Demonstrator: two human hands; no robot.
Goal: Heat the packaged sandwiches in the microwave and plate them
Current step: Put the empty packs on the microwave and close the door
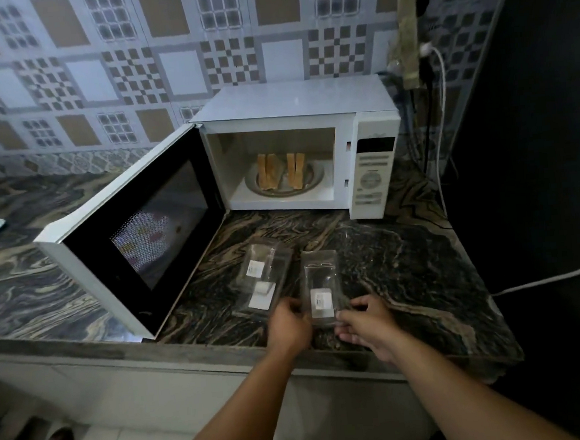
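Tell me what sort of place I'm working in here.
Most likely a home kitchen: a white microwave with its door open stands on a marbled stone counter against a patterned tiled wall, with sandwiches on a plate inside.

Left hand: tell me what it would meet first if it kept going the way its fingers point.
The left hand points up and rightward, already touching the clear package that both hands hold, so that comes first; depth beyond is unclear.

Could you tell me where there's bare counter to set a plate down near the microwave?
Bare counter lies right of the clear packages, below the microwave control panel. It is crowded left, between the open door and both hands.
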